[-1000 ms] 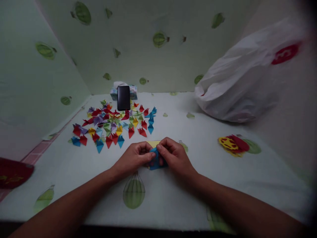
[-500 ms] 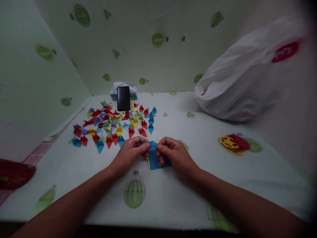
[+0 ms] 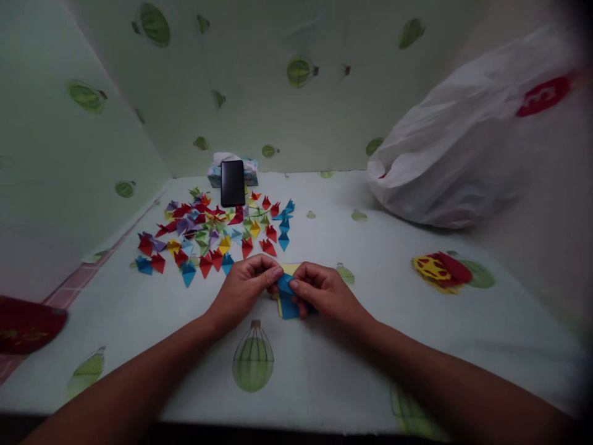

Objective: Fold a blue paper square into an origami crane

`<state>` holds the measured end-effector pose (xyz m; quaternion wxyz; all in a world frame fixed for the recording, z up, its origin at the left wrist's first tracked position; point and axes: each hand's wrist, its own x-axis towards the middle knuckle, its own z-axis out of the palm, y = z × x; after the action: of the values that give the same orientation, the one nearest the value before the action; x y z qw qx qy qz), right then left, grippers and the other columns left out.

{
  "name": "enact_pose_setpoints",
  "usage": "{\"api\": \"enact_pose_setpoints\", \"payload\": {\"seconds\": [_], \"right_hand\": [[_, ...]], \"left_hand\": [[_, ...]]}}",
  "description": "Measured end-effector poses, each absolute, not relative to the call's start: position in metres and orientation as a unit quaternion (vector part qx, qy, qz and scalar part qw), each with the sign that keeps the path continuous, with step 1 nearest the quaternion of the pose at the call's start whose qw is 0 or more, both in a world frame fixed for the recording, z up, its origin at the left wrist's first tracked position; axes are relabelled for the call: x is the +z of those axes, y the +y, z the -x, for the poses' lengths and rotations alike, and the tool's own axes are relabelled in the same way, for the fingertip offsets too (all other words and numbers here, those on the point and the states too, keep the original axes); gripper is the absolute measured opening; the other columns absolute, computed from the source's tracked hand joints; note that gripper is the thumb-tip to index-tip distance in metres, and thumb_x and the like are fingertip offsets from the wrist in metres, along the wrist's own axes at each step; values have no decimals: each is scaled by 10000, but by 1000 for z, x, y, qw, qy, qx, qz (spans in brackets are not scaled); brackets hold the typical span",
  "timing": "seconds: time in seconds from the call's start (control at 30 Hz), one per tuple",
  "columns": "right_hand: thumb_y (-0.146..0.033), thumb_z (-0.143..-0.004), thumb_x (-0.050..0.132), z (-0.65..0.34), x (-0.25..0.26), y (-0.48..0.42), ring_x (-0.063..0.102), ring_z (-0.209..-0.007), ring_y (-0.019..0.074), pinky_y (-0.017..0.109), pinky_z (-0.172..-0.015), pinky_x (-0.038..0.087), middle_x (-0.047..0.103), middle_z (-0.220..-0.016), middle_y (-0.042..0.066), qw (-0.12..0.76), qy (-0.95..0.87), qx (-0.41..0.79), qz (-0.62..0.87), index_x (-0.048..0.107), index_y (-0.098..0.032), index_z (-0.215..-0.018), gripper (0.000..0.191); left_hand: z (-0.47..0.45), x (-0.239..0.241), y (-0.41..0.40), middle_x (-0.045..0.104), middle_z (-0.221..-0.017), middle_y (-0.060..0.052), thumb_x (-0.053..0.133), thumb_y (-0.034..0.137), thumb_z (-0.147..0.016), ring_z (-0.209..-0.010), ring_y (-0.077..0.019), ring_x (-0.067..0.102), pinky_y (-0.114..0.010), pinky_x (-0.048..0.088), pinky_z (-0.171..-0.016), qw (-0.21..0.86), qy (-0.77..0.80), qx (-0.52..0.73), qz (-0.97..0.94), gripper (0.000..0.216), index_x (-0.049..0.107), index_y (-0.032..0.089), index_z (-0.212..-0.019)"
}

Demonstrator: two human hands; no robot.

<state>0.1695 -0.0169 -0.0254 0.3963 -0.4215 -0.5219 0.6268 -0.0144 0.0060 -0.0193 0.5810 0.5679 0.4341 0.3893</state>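
Note:
Between my hands is a small folded piece of blue origami paper [image 3: 285,282], partly covered by my fingers. My left hand [image 3: 252,278] pinches its left side between thumb and forefinger. On its right side, my right hand [image 3: 322,287] grips it with thumb and curled fingers. Beneath lie square paper sheets, a blue sheet [image 3: 289,309] over a yellow sheet [image 3: 291,269], mostly hidden by the hands. Beyond my left hand spread many small folded paper cranes [image 3: 204,225] in red, blue, purple, yellow and green.
A dark phone [image 3: 232,183] leans on a tissue box [image 3: 215,175] at the back. A white plastic bag [image 3: 445,154] bulges at the right. Red and yellow cut-out pieces [image 3: 438,270] lie right of my hands. A red object [image 3: 32,324] sits at the left edge.
The folded blue paper has tilted and sits slightly lower between my fingers. More of the yellow sheet shows behind it. The view has shifted slightly.

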Motion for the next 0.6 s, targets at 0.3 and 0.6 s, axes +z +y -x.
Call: {"api": "enact_pose_setpoints", "payload": {"seconds": [0.3,0.6], "right_hand": [[-414,-834,679,-169,-31,-17,532,-479,79,229,-521,420,602,-613,-37,437,-500,627,409,499,-191,-718,309],[-417,-924,606,-169,-32,-18,550,-525,83,226,-550,427,620,-660,-19,437,-491,647,387,562,-173,-807,274]], "left_hand": [[10,-23,3,650,-630,8,726,373,-818,-603,-99,576,-235,460,-646,633,434,367,-526,246,647,141,-797],[12,-18,4,615,-598,26,727,331,-795,-569,-89,555,-221,447,-600,615,439,352,-552,224,624,143,-731]]}}
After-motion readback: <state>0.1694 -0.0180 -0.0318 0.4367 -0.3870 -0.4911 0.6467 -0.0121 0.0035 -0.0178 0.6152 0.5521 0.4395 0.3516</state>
